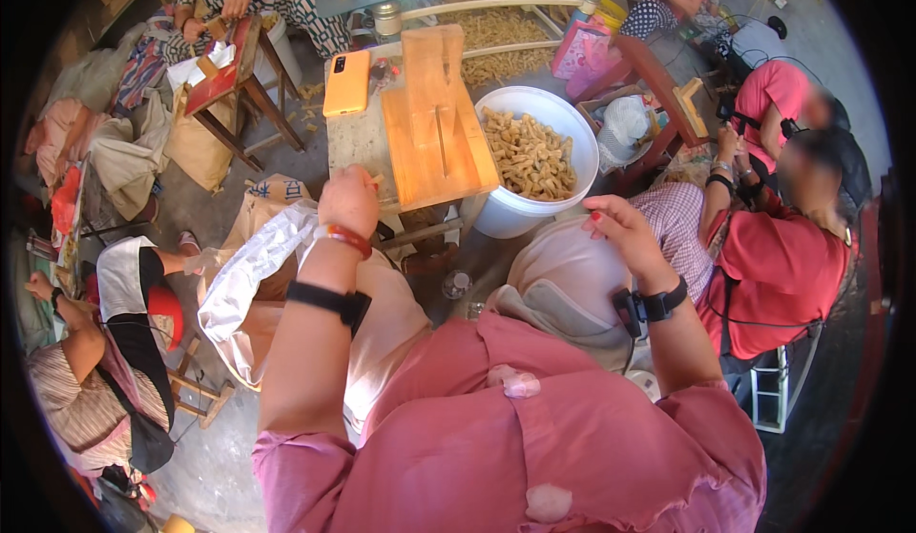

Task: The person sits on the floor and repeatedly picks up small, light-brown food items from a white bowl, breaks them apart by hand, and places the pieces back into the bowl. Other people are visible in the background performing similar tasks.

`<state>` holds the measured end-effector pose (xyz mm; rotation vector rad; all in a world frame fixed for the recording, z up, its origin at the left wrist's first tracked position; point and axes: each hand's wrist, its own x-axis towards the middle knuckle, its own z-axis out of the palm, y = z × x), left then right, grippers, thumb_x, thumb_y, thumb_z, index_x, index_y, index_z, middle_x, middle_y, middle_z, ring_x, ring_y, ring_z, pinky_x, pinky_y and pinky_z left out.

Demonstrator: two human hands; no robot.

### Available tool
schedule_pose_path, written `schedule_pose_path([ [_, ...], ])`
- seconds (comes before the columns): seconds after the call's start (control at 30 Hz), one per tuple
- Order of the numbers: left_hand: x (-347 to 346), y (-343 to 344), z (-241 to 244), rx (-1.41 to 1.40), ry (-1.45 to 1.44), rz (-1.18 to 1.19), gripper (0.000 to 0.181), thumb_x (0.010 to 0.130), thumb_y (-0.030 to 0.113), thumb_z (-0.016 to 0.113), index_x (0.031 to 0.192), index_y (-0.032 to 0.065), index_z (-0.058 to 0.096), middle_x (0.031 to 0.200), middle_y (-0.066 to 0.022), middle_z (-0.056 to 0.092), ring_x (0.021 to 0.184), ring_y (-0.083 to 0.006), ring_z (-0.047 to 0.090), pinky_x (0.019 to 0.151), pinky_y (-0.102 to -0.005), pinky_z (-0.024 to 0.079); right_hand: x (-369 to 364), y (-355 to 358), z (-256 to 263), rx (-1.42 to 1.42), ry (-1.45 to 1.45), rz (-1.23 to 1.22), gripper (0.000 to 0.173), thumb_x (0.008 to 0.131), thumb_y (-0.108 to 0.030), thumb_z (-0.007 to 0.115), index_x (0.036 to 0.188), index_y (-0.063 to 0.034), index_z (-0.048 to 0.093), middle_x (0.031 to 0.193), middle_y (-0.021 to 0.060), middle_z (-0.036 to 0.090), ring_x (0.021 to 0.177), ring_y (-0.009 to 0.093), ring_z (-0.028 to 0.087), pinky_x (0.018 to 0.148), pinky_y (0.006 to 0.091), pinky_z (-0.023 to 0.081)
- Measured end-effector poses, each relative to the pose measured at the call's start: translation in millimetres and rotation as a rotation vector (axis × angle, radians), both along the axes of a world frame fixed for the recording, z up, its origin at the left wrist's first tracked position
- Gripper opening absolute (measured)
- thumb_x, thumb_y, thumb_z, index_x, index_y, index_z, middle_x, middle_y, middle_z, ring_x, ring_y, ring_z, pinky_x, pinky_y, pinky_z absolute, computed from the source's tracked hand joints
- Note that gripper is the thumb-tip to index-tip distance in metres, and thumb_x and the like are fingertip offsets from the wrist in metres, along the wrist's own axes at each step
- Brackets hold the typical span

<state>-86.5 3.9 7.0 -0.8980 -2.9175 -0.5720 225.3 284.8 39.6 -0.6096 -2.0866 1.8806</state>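
My left hand (348, 202) is curled at the near left edge of a worn wooden bench (354, 143), with a small tan piece (378, 180) showing at its fingertips. Below it gapes a sack with a white plastic lining (257, 268). On the bench lies a smooth wooden board (408, 175); a wooden block (431, 68) stands on it, behind a thin upright rod (441, 143). My right hand (622, 236) hovers over my right knee, fingers apart and holding nothing visible. Just beyond it, a white plastic bucket (587, 143) holds many small tan pieces (529, 154), apparently wood.
A yellow-orange phone (347, 83) lies on the bench's left side. A red-topped stool (225, 68) stands at the far left. Close on my right sits a person in red (780, 282). Other people work around. A clear plastic bottle (456, 284) is on the floor between my legs.
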Motion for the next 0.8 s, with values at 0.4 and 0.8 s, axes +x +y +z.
schedule_pose_path([
  [0.4, 90.6, -5.7, -47.4, 1.004, -1.398, 0.367, 0.059, 0.094, 0.018, 0.064, 0.143, -0.0026, 0.038, 0.13, -0.0179, 0.054, 0.115, -0.0241, 0.058, 0.099, -0.034, 0.047, -2.6, -23.1, -11.7, 0.058, 0.165, -0.174, 0.017, 0.099, -0.012, 0.054, 0.11, -0.006, 0.065, 0.086, 0.0013, 0.065, 0.077, 0.007, 0.054, 0.073, 0.0206, 0.042],
  [0.8, 46.1, -184.2, -67.1, 0.995, -0.55, 0.401, 0.015, 0.097, 0.016, 0.057, 0.095, 0.0025, 0.064, 0.078, -0.0002, 0.062, 0.067, -0.0079, 0.053, 0.064, -0.0213, 0.044, -14.8, -20.4, -21.8, 0.146, 0.125, -0.14, 0.018, 0.101, -0.016, 0.053, 0.11, -0.0048, 0.064, 0.084, 0.0009, 0.064, 0.076, 0.006, 0.053, 0.071, 0.0202, 0.041],
])
